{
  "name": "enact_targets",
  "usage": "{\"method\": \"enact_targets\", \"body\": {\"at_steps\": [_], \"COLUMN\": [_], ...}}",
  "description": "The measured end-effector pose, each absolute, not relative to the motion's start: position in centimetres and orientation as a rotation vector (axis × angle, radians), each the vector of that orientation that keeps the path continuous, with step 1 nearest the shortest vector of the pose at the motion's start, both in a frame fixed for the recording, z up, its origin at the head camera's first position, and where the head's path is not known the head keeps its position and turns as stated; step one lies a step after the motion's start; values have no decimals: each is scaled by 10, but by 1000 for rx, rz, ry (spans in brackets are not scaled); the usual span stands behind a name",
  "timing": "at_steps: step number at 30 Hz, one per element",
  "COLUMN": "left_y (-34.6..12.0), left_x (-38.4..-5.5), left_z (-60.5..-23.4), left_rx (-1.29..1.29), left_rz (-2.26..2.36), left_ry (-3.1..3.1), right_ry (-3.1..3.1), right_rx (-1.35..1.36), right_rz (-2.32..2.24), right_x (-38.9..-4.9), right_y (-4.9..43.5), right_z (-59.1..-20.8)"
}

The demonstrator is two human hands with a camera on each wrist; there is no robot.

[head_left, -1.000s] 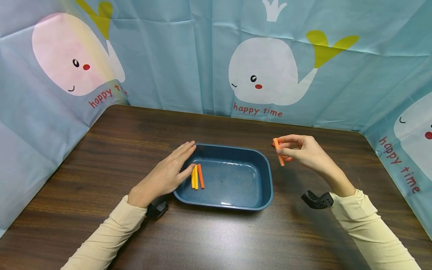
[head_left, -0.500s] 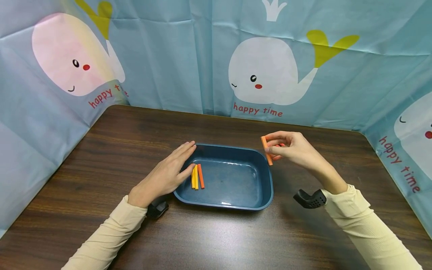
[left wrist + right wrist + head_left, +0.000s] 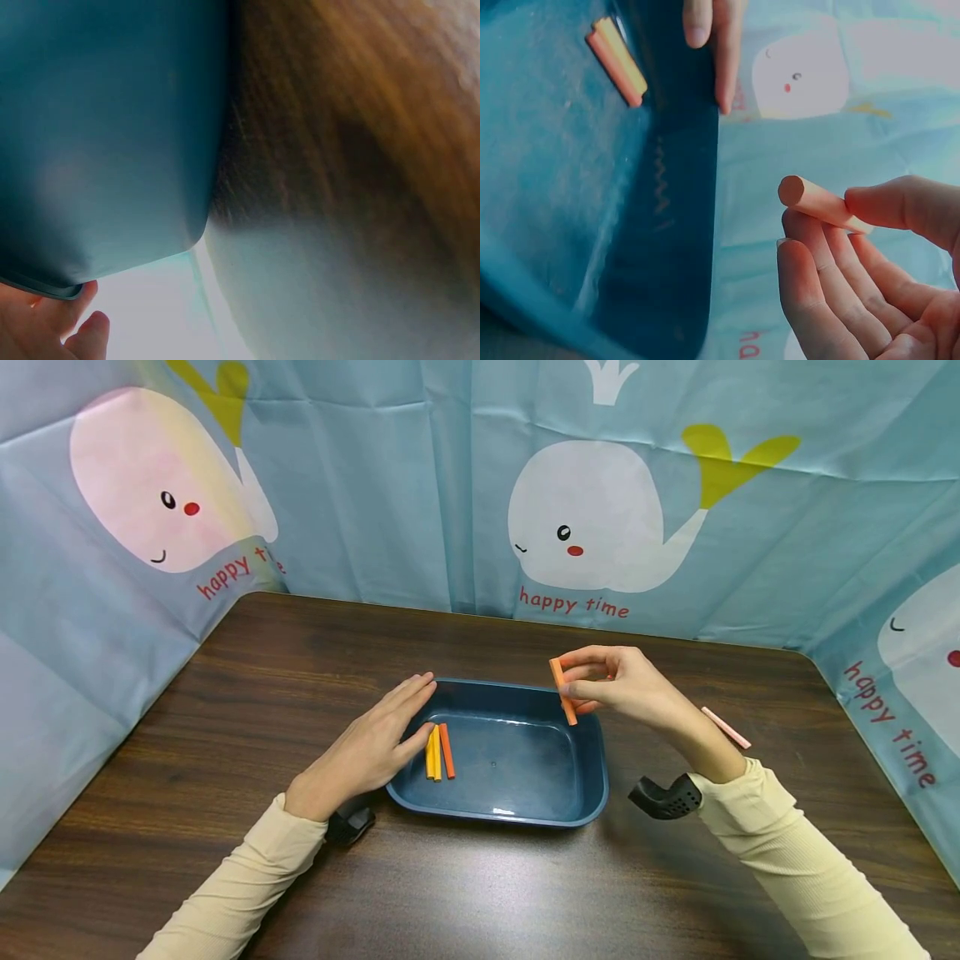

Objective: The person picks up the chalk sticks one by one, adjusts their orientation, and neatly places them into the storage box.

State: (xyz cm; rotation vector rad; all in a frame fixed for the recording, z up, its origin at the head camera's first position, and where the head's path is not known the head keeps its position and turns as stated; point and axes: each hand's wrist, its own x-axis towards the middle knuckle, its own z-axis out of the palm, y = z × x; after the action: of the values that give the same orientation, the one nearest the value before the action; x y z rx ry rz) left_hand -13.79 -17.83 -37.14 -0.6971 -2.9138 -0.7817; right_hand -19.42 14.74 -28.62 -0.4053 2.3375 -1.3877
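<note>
My right hand pinches an orange chalk stick between thumb and fingertips, above the back right rim of a blue plastic basin. In the right wrist view, the round end of this chalk faces the camera. At the basin's left end rests my left hand, its fingers fairly straight along the rim and the thumb reaching inside. Beside that thumb, yellow chalk sticks and a red-orange chalk stick lie on the basin floor. The left wrist view has the basin's outer wall and some fingertips.
A pink chalk stick lies on the dark wooden table, close behind my right forearm. Blue curtains printed with whales enclose the back and sides. A black wrist mount sticks out below my right wrist.
My right hand has moved left with the orange chalk, from the table's right side to above the basin's rim. The pink chalk has come into view. My left hand stays put.
</note>
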Motion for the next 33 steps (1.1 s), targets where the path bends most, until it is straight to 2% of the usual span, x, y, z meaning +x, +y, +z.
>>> {"method": "enact_targets", "body": {"at_steps": [33], "left_y": [-179], "left_x": [-138], "left_z": [-372], "left_rx": [-692], "left_rz": [-777], "left_ry": [-2916], "right_ry": [2241], "right_rx": [-519], "right_rz": [-1370], "right_x": [-200], "right_y": [81], "right_z": [-311]}}
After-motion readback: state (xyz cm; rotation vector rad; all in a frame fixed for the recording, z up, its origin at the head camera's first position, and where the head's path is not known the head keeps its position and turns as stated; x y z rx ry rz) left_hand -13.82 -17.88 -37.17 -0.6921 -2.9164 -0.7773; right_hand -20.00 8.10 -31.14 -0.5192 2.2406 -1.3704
